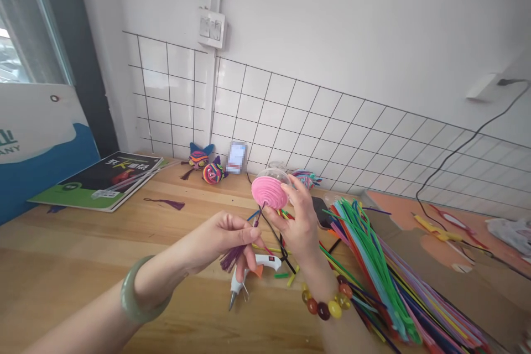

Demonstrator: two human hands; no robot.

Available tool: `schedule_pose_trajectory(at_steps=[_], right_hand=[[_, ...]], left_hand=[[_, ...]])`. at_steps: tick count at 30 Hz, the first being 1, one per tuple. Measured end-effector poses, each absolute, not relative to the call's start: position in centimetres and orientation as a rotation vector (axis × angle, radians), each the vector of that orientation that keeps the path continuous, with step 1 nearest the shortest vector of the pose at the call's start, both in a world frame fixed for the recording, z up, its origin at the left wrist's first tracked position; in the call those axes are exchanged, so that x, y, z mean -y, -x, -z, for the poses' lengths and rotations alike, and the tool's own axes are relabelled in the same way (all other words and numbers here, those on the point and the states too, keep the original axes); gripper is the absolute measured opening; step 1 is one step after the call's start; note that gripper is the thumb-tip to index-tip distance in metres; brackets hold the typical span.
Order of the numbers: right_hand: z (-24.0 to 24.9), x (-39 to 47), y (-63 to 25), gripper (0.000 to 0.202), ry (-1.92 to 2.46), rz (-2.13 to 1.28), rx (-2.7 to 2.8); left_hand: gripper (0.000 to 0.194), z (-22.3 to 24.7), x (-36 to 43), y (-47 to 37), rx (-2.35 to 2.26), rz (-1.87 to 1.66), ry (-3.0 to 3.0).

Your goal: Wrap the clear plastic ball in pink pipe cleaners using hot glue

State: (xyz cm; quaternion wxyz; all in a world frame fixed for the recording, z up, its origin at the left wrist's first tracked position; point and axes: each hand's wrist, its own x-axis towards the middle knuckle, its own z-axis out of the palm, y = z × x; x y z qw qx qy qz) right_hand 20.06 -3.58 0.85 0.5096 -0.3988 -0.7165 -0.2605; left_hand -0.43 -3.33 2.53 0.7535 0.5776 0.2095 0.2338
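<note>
Pinched by the left hand (236, 237), a purple thread tassel (232, 258) hangs by its cord; at one o'clock from it, the right hand (301, 224) clasps a pink coiled dome with a clear rim (267, 192). Tugging could pull the cord loose. The white glue gun (263, 260), at the dome's six o'clock, could scorch strands if hot. The cord's attachment is unclear, the dome's back hidden.

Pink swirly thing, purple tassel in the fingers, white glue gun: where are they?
Pink swirly thing (267, 190): head view, its coiled front.
Purple tassel (232, 258): head view, its loose threads.
White glue gun (263, 260): head view, its handle.
</note>
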Motion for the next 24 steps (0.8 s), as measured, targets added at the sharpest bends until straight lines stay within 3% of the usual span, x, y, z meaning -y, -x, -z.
schedule_pose_trajectory(at_steps=[11,17,24], right_hand=[[-0.8,3.5,-19.8,0.042,0.955,0.612,1.712],[-0.9,3.6,-19.9,0.046,0.913,0.592,1.71],[-1.3,4.5,-18.8,0.048,0.775,0.507,1.818]], left_hand=[[0.036,-2.1,4.3,0.0,-0.289,-0.406,-1.145],[0.047,-3.1,3.4,1.3,-0.299,-0.34,-1.633],[0.061,-4.0,1.8,2.3,-0.84,-0.916,-1.577]])
